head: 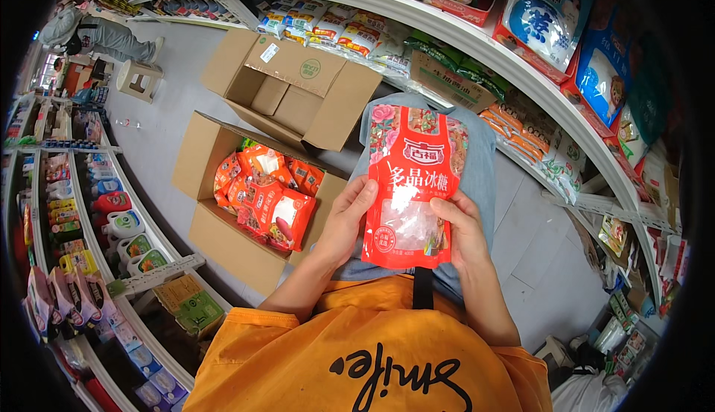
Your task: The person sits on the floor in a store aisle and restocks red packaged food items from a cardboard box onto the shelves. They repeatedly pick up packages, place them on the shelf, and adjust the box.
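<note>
Both my hands hold a red pouch of rock sugar [413, 188] upright above my lap, its printed front facing me. White crystals show through its clear window. My left hand [351, 219] grips the left edge, thumb on the front. On the right edge my right hand [462, 225] does the same; the fingers behind the pouch are hidden. To the left on the floor stands an open cardboard box [223, 250] with several red and orange food pouches [276, 211] inside. Beyond it a second open cardboard box [273, 96] shows bare cardboard inside.
A curved-looking white shelf [357, 7] with bagged sugar [539, 18] runs along the right. Bagged goods [346, 29] fill the level below. Detergent bottles [125, 225] line the left shelves. A beige stool [138, 79] and a person in grey [106, 35] are farther down the aisle.
</note>
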Action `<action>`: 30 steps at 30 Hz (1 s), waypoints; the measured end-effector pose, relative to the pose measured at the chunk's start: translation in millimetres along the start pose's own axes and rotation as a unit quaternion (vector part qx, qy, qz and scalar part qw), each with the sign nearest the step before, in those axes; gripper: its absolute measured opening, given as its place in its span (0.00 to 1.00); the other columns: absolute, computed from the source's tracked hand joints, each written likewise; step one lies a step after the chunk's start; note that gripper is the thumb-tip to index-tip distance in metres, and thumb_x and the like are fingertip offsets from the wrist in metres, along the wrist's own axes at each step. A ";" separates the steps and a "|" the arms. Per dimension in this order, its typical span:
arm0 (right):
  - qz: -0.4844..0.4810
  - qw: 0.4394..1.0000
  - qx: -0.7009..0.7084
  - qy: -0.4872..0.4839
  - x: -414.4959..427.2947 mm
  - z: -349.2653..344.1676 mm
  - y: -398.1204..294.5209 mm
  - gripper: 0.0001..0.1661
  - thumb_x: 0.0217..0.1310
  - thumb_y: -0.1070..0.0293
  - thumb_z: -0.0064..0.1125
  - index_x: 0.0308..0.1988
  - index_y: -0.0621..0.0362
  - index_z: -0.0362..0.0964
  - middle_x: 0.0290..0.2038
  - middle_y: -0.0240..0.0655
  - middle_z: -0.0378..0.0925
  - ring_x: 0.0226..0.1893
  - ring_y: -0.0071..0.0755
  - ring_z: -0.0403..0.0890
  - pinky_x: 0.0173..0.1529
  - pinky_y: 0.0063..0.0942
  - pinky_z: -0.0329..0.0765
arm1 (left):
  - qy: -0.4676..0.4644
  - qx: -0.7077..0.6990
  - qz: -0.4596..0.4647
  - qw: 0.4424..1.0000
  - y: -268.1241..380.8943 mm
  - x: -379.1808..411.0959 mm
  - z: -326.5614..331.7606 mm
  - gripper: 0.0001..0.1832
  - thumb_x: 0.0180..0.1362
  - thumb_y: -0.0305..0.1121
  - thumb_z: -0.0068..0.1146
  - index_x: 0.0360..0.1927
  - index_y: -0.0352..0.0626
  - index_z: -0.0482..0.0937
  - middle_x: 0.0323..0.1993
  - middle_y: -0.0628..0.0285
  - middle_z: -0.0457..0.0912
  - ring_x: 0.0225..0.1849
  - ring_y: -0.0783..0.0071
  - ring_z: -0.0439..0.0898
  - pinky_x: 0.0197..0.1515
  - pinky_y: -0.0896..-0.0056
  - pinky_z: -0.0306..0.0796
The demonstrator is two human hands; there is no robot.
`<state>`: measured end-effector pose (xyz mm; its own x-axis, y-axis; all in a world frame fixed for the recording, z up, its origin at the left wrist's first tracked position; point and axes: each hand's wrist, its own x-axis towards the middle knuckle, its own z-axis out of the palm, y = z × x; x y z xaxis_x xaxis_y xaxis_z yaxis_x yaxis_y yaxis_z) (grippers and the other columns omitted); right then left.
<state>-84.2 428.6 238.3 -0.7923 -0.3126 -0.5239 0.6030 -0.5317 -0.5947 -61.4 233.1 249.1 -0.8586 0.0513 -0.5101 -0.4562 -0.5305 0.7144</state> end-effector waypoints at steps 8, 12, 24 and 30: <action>-0.017 0.999 0.025 0.010 0.0 2.8 -2.2 0.19 0.61 0.72 0.62 0.52 0.62 0.73 0.47 0.35 0.80 0.46 0.26 0.80 0.51 0.27 0.76 | -0.093 0.079 0.009 0.993 4.7 -11.8 1.2 0.36 0.62 0.39 0.62 0.69 0.40 0.59 0.62 0.59 0.70 0.64 0.71 0.68 0.65 0.65 0.63; -0.012 1.000 0.027 0.010 0.2 -0.7 -3.5 0.18 0.63 0.71 0.61 0.53 0.62 0.73 0.48 0.35 0.80 0.47 0.26 0.80 0.52 0.28 0.76 | -0.116 0.138 0.016 0.984 5.2 -11.9 -1.7 0.49 0.53 0.34 0.71 0.73 0.40 0.51 0.66 0.58 0.65 0.67 0.68 0.64 0.68 0.63 0.60; -0.049 0.997 -0.049 0.018 1.0 -9.6 11.2 0.19 0.72 0.64 0.52 0.56 0.63 0.72 0.48 0.30 0.79 0.44 0.18 0.77 0.50 0.22 0.75 | -0.132 0.154 0.040 0.978 4.7 -8.7 2.6 0.58 0.42 0.28 0.79 0.74 0.42 0.49 0.67 0.59 0.64 0.68 0.68 0.63 0.68 0.62 0.60; -0.088 0.985 -0.134 0.060 2.7 -12.5 19.4 0.18 0.75 0.62 0.47 0.53 0.61 0.74 0.39 0.25 0.78 0.36 0.13 0.74 0.41 0.17 0.73 | -0.125 0.184 0.035 0.974 -0.7 -6.6 0.9 0.55 0.43 0.28 0.79 0.72 0.41 0.52 0.65 0.59 0.66 0.67 0.68 0.65 0.68 0.62 0.62</action>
<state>-73.5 427.2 217.7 -0.8798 -0.1310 -0.4570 0.4730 -0.3373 -0.8140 -55.7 233.9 252.4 -0.8998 0.2555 -0.3537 -0.4075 -0.2024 0.8905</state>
